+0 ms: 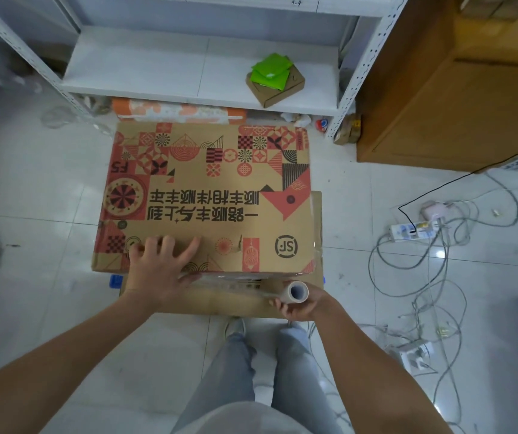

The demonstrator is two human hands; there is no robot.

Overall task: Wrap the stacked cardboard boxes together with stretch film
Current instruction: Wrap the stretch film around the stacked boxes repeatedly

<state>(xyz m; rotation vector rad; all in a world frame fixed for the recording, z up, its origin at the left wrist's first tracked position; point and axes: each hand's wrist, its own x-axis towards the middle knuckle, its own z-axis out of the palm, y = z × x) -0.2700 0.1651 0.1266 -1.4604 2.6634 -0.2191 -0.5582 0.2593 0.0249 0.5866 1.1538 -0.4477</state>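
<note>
The boxes (pixel 204 195), stacked on the floor (pixel 32 189), are being steadied by the left hand (pixel 160 267), fingers spread flat. The film roll (pixel 295 292) is being gripped in the right hand (pixel 298 305) at the near right corner. Film is seemingly being run along the near side; most wrapping is judged outstanding.

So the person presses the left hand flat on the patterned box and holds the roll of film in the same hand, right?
Not quite. The head view shows the left hand flat on the patterned box, but the roll of film is in the right hand, at the stack's near edge.
</note>
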